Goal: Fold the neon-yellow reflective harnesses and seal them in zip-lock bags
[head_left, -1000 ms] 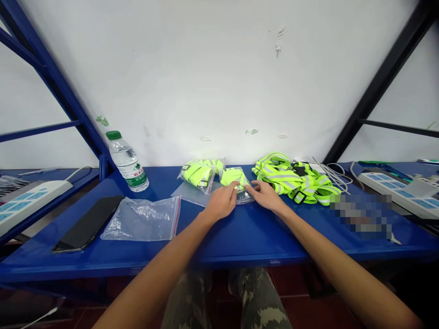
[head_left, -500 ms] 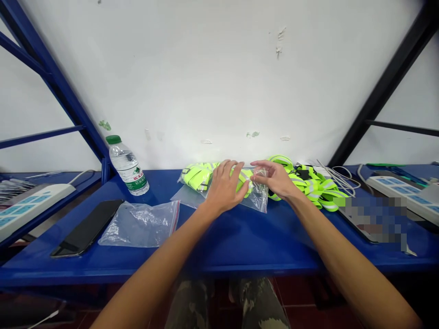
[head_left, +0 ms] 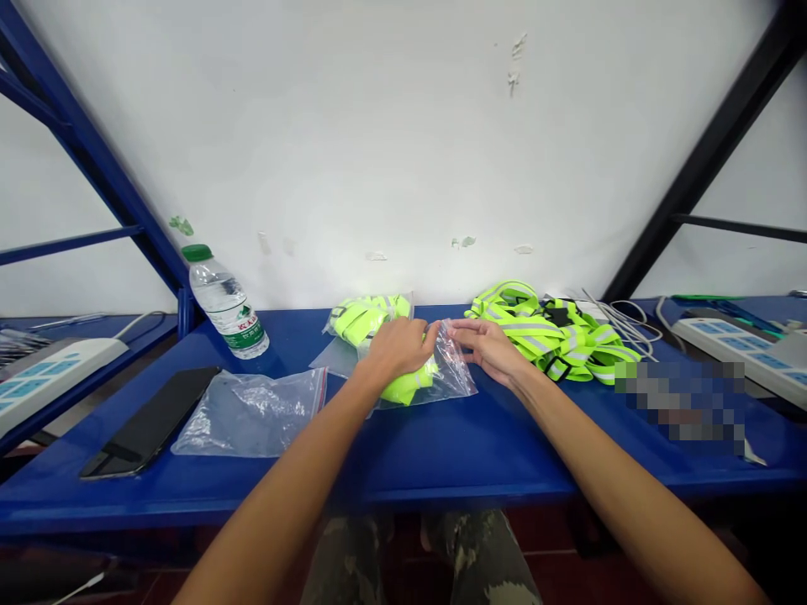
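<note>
a white wall with chipped paint rises behind a blue steel desk, between a blue shelf upright and a black one. camouflage trousers show below the desk's front edge.

the water bottle stands upright at the back of the desk. well to its right lies a heap of neon reflective straps, with white cables beyond it and a pixelated patch in front of them. a power strip sits further right, and another sits left of the bottle. in front of the bottle lie a black phone and a flat zip bag with a red-edged seal.

right of the bottle, near the desk's middle, a neon strap lies inside a clear zip bag. the step in hand is handling this bag, and its loose plastic seems to call for a steady hold. the left hand is curled over the bag. the right hand reaches its upper edge with fingers nearly straight; any pinch cannot be told. a packed bag of straps sits just behind.

the bottle's label shows red letters, perhaps "ka", and green print; the rest is too small to read.
</note>
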Demonstrator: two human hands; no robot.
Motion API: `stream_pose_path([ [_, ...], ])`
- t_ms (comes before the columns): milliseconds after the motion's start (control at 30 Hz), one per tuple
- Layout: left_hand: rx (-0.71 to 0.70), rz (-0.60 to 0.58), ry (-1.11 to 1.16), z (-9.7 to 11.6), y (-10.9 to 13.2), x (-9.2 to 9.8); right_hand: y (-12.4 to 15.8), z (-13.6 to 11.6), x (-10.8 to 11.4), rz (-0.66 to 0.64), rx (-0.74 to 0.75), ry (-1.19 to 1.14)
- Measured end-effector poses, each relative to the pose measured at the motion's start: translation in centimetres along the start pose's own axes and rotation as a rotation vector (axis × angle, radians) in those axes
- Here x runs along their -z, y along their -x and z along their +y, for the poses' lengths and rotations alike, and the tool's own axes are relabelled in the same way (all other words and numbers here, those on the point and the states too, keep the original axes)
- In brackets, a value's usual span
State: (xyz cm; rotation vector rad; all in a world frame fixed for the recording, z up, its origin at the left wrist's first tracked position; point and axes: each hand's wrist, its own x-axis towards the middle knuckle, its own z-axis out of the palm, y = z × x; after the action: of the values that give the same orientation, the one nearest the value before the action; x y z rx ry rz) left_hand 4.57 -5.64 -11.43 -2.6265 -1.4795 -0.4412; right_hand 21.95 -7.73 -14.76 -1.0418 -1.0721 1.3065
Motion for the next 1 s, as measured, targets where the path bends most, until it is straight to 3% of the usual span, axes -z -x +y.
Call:
stream_pose_path([
  [133, 0.019, -0.005, -0.017, -0.3, 0.1, -0.7, -0.3, 0.6, 0.2, 0.050, -0.023, 0.131],
  [333, 0.025, -0.013, -0.011, -0.1, 0.2, -1.2, -0.6, 1.2, -0.3, 0.019, -0.111, 0.119],
  [600, 0.034, -0.008, -0.016, -0.1, 0.3, -1.5, -0.9, 2.0, -0.1, 0.048, 0.087, 0.204],
  [1000, 0.021, 0.003, -0.052, 0.2, 0.5, -1.6, -0.7, 2.2, -0.5, 0.121, 0.161, 0.254],
])
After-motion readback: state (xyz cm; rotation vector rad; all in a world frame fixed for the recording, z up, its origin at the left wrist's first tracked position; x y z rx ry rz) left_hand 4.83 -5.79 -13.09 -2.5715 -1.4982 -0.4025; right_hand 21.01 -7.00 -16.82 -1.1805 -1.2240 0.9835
